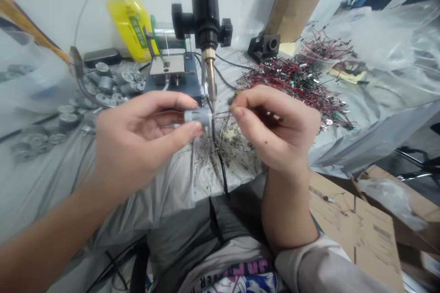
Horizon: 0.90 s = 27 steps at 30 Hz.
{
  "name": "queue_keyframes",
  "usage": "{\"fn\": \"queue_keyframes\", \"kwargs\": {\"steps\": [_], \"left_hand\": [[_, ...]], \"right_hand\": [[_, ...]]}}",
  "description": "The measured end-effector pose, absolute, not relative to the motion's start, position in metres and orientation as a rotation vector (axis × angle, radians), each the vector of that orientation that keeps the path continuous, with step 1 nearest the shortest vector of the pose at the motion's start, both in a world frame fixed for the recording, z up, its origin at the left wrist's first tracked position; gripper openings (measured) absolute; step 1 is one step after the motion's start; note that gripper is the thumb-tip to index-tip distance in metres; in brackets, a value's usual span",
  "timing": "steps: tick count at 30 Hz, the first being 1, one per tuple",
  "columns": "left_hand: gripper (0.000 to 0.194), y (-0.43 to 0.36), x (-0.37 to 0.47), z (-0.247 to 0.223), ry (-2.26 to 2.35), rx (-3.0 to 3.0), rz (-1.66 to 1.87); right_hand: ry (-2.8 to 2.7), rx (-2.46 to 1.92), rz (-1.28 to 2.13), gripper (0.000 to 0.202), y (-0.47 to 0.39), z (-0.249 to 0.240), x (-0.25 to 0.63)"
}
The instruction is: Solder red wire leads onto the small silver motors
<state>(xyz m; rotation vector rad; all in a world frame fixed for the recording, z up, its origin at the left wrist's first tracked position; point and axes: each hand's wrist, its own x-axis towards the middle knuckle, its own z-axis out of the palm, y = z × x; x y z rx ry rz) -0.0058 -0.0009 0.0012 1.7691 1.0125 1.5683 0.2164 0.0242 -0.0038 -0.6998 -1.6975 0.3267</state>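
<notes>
Clock read from the small motor, 12 being away from the wearer. Motor lies roughly level above the bench, just off the soldering iron; iron hangs tip down at 1 o'clock, in a black stand. Whether tip touches motor or wires: cannot tell.

Left hand, at 9 o'clock: motor pinched between thumb and fingertips, its right end jutting past the thumb.

Right hand, at 3 o'clock: thumb and forefinger closed on thin wires, one red, one dark, running toward the motor's end. Join there too small to make out.

About the bench: more grey motors heaped at 10 o'clock; yellow bottle and solder spool toward 11; tangled red and black leads at 2, beyond the right hand; metal bits scattered at 4, near; flat carton farther out at 4.
</notes>
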Motion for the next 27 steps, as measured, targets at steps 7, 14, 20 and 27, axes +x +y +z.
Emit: {"fn": "queue_keyframes", "kwargs": {"steps": [7, 14, 20, 27], "left_hand": [[0.032, -0.0008, -0.0070, 0.0012, 1.024, 1.795, 1.557], [0.031, -0.0016, -0.0056, 0.0034, 1.015, 1.764, 1.553], [0.031, -0.0015, -0.0059, 0.0023, 1.020, 1.767, 1.569], [0.031, -0.0018, -0.0064, 0.0033, 1.015, 1.764, 1.570]], "right_hand": [[-1.715, -0.687, 0.319, 0.020, 0.0236, -0.0033, 0.2154], [-1.722, -0.682, 0.310, 0.018, 0.0259, -0.0036, 0.2163], [-1.756, -0.617, 0.299, 0.017, 0.0276, -0.0038, 0.2176], [-1.752, -0.656, 0.295, 0.013, 0.0266, -0.0040, 0.2174]]}}
